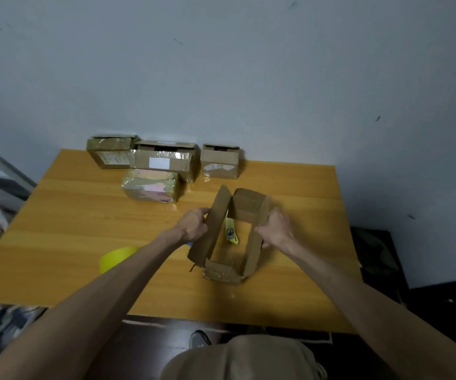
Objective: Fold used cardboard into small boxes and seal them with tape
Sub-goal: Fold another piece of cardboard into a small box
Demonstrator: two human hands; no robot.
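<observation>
A brown used cardboard box (pixel 216 229) stands open as a sleeve on the wooden table (pixel 84 229), with flaps spread at its near and far ends. My left hand (pixel 192 224) grips its left wall near the top edge. My right hand (pixel 275 229) grips the right wall. Through the open middle I see the tabletop and a yellow utility knife (pixel 231 233). A yellow tape roll (pixel 114 257) lies to the left, partly hidden behind my left forearm.
Several taped cardboard boxes (pixel 163 163) stand at the table's far edge against the blue-grey wall, one wrapped in shiny tape (pixel 151 189). Clutter lies off the table's left side and a dark object sits on the floor at the right.
</observation>
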